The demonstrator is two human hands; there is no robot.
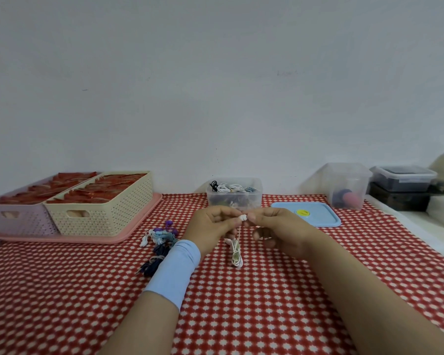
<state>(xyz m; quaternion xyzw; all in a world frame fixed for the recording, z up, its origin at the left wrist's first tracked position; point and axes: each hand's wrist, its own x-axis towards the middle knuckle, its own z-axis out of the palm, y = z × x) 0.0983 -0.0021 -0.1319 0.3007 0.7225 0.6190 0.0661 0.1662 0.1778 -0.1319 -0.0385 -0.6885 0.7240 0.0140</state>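
Over the red-and-white patterned tablecloth (241,316) I hold a white wired earphone (244,217) between both hands. My left hand (210,230), with a light blue wristband, and my right hand (280,231) pinch the white earbud from either side. Its thin cord drops to a bundled coil (236,254) that hangs or rests just above the cloth. A small pile of earphones in white, purple and dark blue (159,242) lies to the left of my left wrist.
A clear plastic tub (234,201) with several coiled earphones stands behind my hands; its blue lid (315,216) lies to the right. Two woven baskets (100,213) of red items sit on a pink tray at left. More clear containers (346,185) stand at far right.
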